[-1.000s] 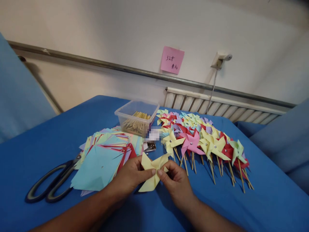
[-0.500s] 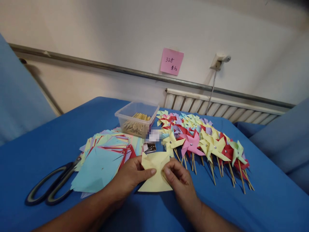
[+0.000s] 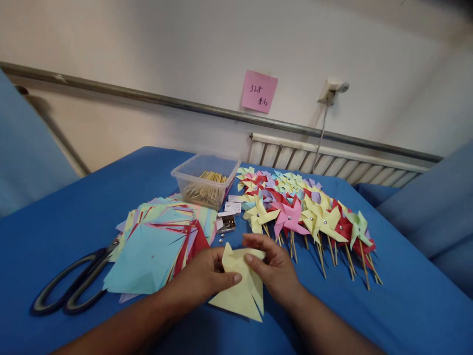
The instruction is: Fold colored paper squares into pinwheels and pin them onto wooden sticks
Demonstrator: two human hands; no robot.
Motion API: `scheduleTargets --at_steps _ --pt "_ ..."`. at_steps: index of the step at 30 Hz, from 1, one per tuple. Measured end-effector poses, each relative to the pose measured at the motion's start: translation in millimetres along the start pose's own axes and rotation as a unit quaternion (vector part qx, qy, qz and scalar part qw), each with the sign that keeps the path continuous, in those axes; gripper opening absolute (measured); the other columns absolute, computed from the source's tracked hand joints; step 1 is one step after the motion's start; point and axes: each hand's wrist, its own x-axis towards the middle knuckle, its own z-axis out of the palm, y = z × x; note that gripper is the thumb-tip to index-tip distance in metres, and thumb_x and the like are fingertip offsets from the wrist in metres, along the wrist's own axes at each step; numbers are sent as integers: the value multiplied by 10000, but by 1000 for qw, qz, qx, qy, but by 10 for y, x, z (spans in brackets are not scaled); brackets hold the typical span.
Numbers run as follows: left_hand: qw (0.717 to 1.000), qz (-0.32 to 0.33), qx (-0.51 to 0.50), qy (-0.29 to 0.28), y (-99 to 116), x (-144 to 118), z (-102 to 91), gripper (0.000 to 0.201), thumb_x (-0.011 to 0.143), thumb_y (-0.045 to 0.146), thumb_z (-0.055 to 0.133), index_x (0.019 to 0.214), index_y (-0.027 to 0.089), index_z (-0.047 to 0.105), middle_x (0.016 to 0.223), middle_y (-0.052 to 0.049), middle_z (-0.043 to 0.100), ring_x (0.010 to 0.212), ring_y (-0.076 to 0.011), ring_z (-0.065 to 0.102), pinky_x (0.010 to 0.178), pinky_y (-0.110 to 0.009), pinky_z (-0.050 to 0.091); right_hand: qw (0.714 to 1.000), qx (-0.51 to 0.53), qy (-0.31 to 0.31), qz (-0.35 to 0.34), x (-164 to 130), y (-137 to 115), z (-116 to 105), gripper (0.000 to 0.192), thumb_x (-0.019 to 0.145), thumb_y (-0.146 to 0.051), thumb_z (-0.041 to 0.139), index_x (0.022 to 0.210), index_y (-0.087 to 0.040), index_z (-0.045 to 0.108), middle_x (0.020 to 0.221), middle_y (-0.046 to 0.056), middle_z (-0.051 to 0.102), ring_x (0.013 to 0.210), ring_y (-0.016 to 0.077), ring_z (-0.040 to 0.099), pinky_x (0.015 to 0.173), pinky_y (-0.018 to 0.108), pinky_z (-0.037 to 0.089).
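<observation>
Both hands (image 3: 207,278) shifted the yellow paper (image 3: 242,291) lower

pale yellow paper square (image 3: 240,288), blue tablecloth (image 3: 74,217), black-handled scissors (image 3: 66,288), pink sticky note (image 3: 259,91)

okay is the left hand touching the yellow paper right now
Touching. The head view shows the left hand with its thumb pressed flat on the yellow paper and fingers behind it, no gap visible; the right hand pinches the same sheet.
</observation>
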Motion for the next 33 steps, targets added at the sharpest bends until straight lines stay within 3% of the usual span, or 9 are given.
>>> scheduleTargets --at_steps 3,5,13,22,33 --pt "1000 -15 2 -3 -2 13 -31 325 576 279 815 815 162 628 762 1 712 770 -210 655 714 -299 473 999 10 -34 -23 18 -22 -6 69 765 -265 677 819 -237 710 923 36 639 904 202 589 826 340 451" --pt "1000 -22 0 2 10 15 -56 336 579 303 815 814 157 624 750 -5 702 757 -212 654 697 -298 468 998 24 -47 -34 18 -43 0 38 761 -257 682 774 -234 711 918 37 638 902 196 586 808 323 447" --pt "997 -16 -38 -62 63 -27 -66 309 647 289 786 890 140 668 797 -49 726 756 -202 667 718 -297 468 987 142 -72 37 21 -12 -35 45 736 -247 719 759 -224 687 931 27 665 866 174 586 767 287 429" --pt "999 -19 -25 -38 57 -11 -101 269 667 323 773 845 134 703 774 -54 737 687 -178 661 654 -263 461 959 251 -71 114 -8 -5 35 122 685 -240 761 705 -197 649 890 22 683 726 141 593 648 242 413" --pt "996 -24 -69 -45 28 -1 -89 277 722 312 732 920 118 733 769 -71 738 676 -147 635 653 -238 446 952 278 -54 119 6 15 51 121 677 -216 764 699 -191 647 840 14 688 677 124 589 608 223 409"
